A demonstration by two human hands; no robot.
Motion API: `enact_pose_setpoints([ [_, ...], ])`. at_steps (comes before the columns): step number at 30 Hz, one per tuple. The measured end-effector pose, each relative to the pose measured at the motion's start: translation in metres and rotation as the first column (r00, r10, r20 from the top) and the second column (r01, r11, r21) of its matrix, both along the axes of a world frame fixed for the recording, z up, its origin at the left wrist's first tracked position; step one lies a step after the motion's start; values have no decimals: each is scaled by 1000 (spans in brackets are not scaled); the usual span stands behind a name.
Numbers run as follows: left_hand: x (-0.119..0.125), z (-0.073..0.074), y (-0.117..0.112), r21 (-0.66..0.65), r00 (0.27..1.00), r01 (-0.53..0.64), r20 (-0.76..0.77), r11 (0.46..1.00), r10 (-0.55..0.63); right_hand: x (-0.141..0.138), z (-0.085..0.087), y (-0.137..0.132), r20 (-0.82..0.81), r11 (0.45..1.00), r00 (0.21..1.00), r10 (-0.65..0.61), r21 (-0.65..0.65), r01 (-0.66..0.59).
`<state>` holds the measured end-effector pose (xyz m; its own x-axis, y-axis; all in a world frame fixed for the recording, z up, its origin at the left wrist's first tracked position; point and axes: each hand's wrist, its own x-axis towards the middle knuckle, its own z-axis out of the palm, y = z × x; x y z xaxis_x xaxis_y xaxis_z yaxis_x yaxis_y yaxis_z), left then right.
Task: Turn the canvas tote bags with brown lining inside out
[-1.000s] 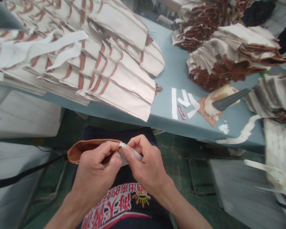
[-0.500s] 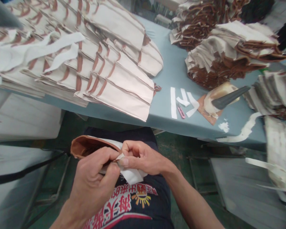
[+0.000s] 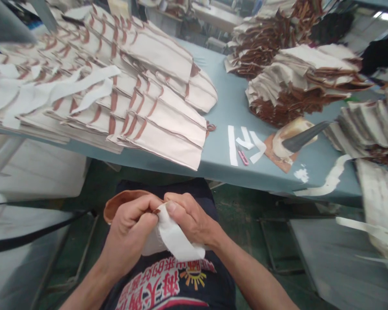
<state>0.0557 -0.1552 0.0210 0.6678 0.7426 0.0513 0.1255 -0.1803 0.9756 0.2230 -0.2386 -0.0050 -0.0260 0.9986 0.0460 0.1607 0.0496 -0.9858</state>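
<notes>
Over my lap, my left hand (image 3: 129,232) is closed around a brown leather piece (image 3: 119,201), whose curved edge sticks out to the left of the fingers. My right hand (image 3: 189,219) pinches a white paper strip (image 3: 176,239) at the spot where it meets the leather, thumb against the left hand's fingertips. The strip hangs loose down and to the right, over my dark printed shirt (image 3: 171,284).
A blue-grey table (image 3: 233,112) stands in front. Overlapping cream panels with brown trim (image 3: 142,99) cover its left side; heaps of brown-and-cream pieces (image 3: 294,82) fill the right. Loose white strips (image 3: 245,140), a small pink snipper (image 3: 243,156) and a dark horn-shaped tool (image 3: 302,135) lie near the front edge.
The white strip has come further off the leather piece and now hangs longer to the right. Both hands have shifted slightly right and the leather has turned in the left hand.
</notes>
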Motion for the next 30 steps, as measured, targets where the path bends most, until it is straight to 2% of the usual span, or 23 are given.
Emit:
enact_pose_setpoints([
  [4,-1,18,9,63,997,77,-11,995,-76,13,14,-4,302,997,950,-76,14,75],
  [6,-2,26,14,131,992,128,-29,983,-125,21,26,-7,311,985,935,-171,49,164],
  [8,-4,32,17,190,984,180,-41,965,-176,27,40,-8,224,965,943,-245,149,215],
  [10,-4,37,18,211,972,236,-49,949,-231,28,55,-7,174,946,962,-212,283,157],
  [12,-4,41,17,198,955,297,-52,934,-293,26,67,-4,203,921,973,-107,389,20],
  [13,-5,43,15,187,946,324,-52,927,-320,25,71,-2,230,915,972,-54,400,-44],
  [15,-7,47,11,188,939,343,-49,920,-340,24,77,2,292,924,956,28,357,-136],
  [19,-12,49,1,250,954,299,-44,921,-297,29,82,2,449,952,888,96,218,-213],
  [23,-12,48,-3,311,970,243,-60,919,-237,30,85,-5,608,975,792,45,144,-166],
  [28,-8,44,-3,456,977,187,-182,870,-115,22,82,-6,617,996,782,90,-39,-83],
  [30,-7,43,-3,485,974,177,-212,857,-82,20,77,-4,610,995,787,97,-73,-66],
])
